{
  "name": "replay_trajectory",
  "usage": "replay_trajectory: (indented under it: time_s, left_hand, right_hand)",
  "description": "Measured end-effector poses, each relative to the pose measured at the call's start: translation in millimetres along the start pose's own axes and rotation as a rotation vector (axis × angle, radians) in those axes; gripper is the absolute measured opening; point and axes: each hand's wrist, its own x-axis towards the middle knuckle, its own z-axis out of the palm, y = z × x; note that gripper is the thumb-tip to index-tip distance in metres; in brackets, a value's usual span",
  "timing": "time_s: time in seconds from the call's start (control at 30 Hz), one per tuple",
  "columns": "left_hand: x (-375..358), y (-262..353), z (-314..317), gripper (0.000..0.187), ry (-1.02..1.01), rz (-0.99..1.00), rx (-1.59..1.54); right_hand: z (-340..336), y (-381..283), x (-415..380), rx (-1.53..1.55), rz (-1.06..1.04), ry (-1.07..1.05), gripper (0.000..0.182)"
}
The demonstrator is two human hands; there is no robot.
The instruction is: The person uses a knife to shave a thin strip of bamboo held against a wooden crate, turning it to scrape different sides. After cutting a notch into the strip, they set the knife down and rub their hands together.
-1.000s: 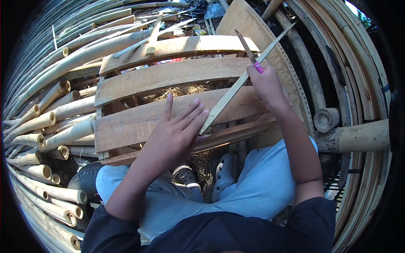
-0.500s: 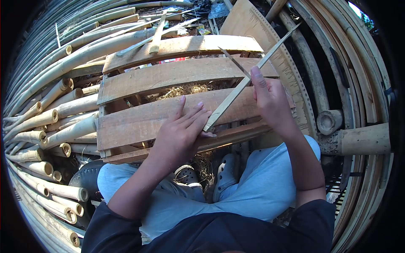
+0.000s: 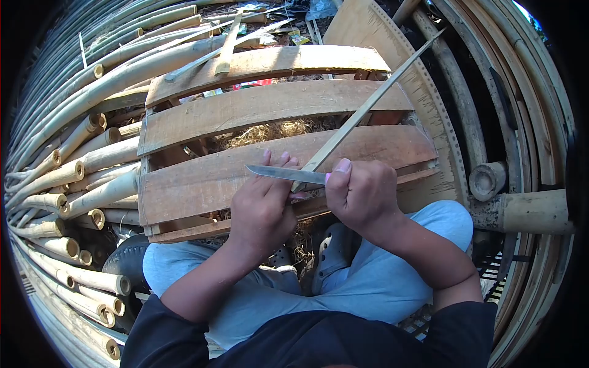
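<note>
The right hand (image 3: 362, 193) is gripping a knife (image 3: 287, 173), its blade crossing the near end of a bamboo strip (image 3: 362, 113), which the left hand (image 3: 264, 205) is grasping over the slatted surface (image 3: 245, 175).

Bamboo poles (image 3: 110, 154) at left, straw (image 3: 270, 132) below wooden slats (image 3: 270, 105).

Shows steely grey on the knife (image 3: 285, 173), with pink at its handle. Runs pale yellow along the strip (image 3: 362, 113), warm brown across the slats (image 3: 276, 150), straw-tan over the bamboo poles (image 3: 159, 58). Turns light blue on the trousers (image 3: 368, 270), near-black on the shirt (image 3: 319, 337), and tan with dark streaks and edge dots on the curved board (image 3: 374, 30).
</note>
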Motion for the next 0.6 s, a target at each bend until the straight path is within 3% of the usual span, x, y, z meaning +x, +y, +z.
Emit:
replay_trajectory:
  time_s: [0.53, 0.6]
  left_hand:
    - [3, 2, 0, 0.038, 0.099, 0.012, 0.012]
    - [2, 8, -4, 0.038, 0.042, -0.12, 0.003]
  right_hand:
    - [10, 1, 6, -0.048, -0.074, 0.078, 0.036]
    - [12, 1, 6, -0.046, -0.079, 0.091, 0.036]
